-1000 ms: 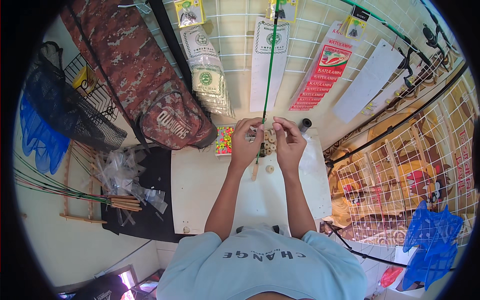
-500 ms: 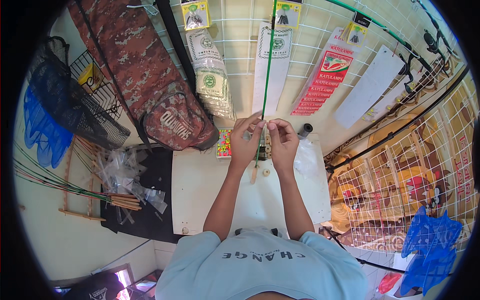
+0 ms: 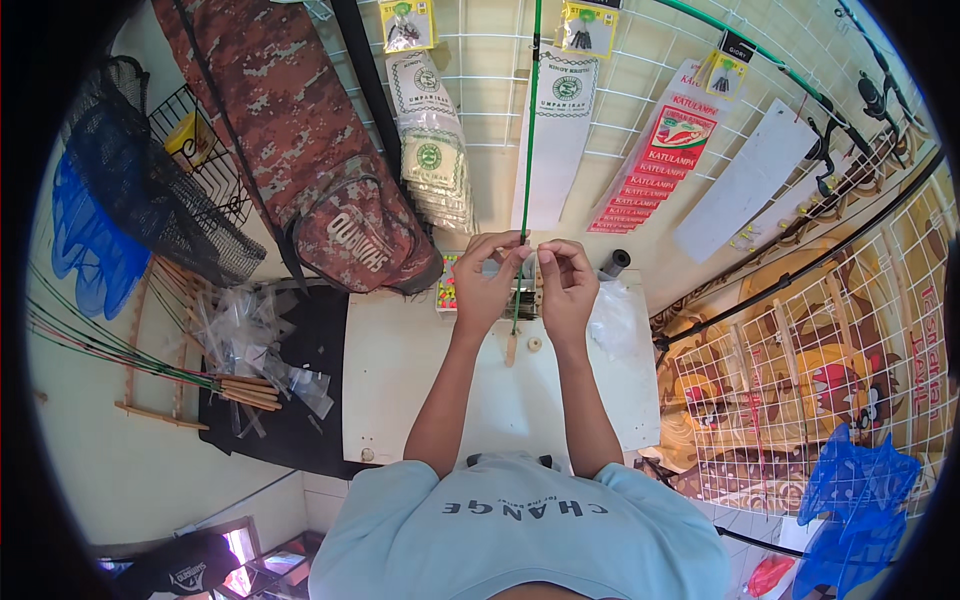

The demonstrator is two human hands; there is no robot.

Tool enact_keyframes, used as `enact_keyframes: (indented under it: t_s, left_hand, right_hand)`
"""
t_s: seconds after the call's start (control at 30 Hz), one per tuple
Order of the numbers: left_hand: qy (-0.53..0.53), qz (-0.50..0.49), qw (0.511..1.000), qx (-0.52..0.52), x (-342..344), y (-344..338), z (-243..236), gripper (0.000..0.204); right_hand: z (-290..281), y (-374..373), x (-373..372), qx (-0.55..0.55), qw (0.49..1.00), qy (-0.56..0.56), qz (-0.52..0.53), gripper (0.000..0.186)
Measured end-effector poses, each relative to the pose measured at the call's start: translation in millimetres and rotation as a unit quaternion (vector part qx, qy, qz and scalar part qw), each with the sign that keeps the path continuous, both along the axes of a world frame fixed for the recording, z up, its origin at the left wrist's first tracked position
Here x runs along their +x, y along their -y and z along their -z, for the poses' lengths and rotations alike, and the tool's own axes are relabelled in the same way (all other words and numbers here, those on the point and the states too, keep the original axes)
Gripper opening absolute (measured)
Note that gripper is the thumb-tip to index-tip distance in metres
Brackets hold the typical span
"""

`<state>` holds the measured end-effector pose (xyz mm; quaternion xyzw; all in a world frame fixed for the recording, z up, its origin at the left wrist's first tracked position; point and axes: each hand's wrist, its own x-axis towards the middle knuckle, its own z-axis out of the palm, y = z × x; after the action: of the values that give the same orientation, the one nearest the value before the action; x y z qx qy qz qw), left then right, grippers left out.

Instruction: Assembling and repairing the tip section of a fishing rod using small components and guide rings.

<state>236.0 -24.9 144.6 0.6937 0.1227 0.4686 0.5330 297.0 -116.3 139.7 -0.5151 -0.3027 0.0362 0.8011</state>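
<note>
My left hand [image 3: 486, 285] is closed around a thin green rod [image 3: 532, 150], which stands across the view with its tan wooden handle [image 3: 511, 348] toward me. My right hand [image 3: 567, 285] is pinched beside the rod, level with my left fingertips; what it holds is too small to make out. Behind my hands, partly hidden, sit a box of bright small pieces [image 3: 447, 285] and some small items. A round wooden piece [image 3: 534, 344] lies on the white table [image 3: 400, 390] right of the handle.
A camouflage bag [image 3: 340, 230], packets [image 3: 430, 170] and cards hang on the wall grid. At left are green rods [image 3: 150, 365], clear plastic scraps [image 3: 240, 340] and nets [image 3: 95, 240]. A dark cylinder [image 3: 614, 263] stands behind a plastic bag [image 3: 615, 320]. A grid with blue nets [image 3: 850, 500] is at right.
My right fingers have moved left and closed in next to my left fingertips at the rod. The rod's upper end has shifted slightly left in the view.
</note>
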Motion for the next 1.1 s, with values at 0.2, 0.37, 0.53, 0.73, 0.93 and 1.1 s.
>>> enact_keyframes:
  t_s: [0.2, 0.37, 0.53, 0.73, 0.93, 1.1]
  left_hand:
    - [-0.006, -0.002, 1.000, 0.013, -2, -1, -2, 0.020]
    - [-0.001, 0.021, 0.999, -0.031, 0, 2, 1, 0.019]
    - [0.040, 0.062, 0.992, -0.101, 0, 6, -1, 0.020]
    - [-0.003, 0.026, 0.999, -0.038, -2, 6, 2, 0.022]
    - [-0.015, 0.009, 1.000, -0.005, -4, 4, 3, 0.023]
    - [-0.006, 0.016, 0.999, -0.028, -2, 5, 0, 0.022]
  right_hand:
    - [0, 0, -1, 0.008, 1.000, 0.026, -0.004, 0.011]
    - [-1, 6, 2, 0.008, 0.998, 0.066, 0.001, 0.014]
    - [-3, 11, 4, -0.025, 0.987, 0.157, 0.037, 0.019]
    - [-3, 20, 10, -0.007, 0.984, 0.170, 0.048, 0.019]
    - [-15, 22, 4, -0.063, 0.983, 0.134, 0.108, 0.017]
    - [-19, 25, 6, -0.096, 0.949, 0.269, 0.137, 0.015]
